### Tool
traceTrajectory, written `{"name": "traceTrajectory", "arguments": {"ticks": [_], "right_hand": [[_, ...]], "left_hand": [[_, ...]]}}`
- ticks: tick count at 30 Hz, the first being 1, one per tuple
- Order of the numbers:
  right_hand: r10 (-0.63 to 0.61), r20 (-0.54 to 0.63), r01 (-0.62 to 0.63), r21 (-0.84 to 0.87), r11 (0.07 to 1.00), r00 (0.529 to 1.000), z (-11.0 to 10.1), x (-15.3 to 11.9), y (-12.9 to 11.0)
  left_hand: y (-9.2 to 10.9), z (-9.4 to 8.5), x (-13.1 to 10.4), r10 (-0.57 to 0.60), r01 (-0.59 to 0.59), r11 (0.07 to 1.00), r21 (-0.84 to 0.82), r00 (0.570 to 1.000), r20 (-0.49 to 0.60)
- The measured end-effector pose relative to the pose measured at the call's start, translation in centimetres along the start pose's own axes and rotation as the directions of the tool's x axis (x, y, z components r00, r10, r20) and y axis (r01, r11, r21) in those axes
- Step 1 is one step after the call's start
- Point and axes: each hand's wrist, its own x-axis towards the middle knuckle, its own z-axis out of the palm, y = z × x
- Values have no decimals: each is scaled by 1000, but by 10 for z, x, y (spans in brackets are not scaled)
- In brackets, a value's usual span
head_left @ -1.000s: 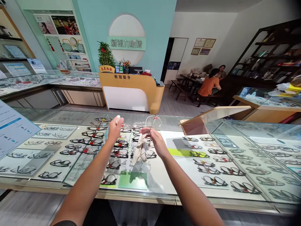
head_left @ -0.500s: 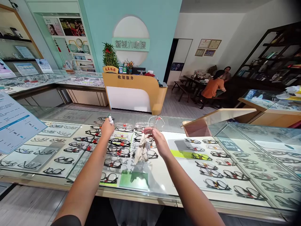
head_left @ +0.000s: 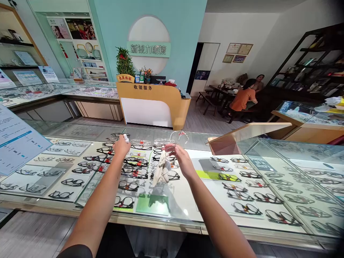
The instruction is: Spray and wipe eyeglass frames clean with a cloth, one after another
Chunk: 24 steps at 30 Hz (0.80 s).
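My left hand (head_left: 121, 146) is closed around a small white bottle (head_left: 126, 138), whose top shows above the fingers. To the right, my right hand (head_left: 180, 157) pinches a pair of thin clear-framed glasses (head_left: 179, 137) with a red mark on them. A cream cloth (head_left: 162, 171) hangs from the same fingers. Both hands are over a glass display case (head_left: 185, 211) in which rows of glasses, many dark-framed, lie. Black glasses (head_left: 136, 161) lie between and below the hands.
A wooden tilted stand (head_left: 225, 143) is on the glass to the right, and a printed sheet (head_left: 20, 139) at the left. A reception counter (head_left: 153, 94) stands beyond. Two people sit at a dark table at the back right, one in an orange shirt (head_left: 241, 100).
The white bottle has tilted a little in my left hand, which has shifted slightly left. My right hand still holds the glasses and cloth. The whole view has moved slightly.
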Motion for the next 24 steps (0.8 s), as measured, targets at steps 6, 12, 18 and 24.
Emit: {"name": "traceTrajectory", "arguments": {"ticks": [6,12,18,24], "right_hand": [[-10,-16,10,22,1000,1000,-4,2,-1],[-46,-97,51,49,997,994,-19,7,-4],[-43,-131,50,52,997,990,-26,10,-4],[-38,-122,46,58,997,992,-23,8,-5]], "left_hand": [[12,-6,-16,15,-29,997,-73,983,-185],[45,-16,-56,278,-376,913,-159,858,-432],[74,9,-110,667,-695,693,-190,719,-196],[82,31,-133,774,-749,624,-223,632,40]]}}
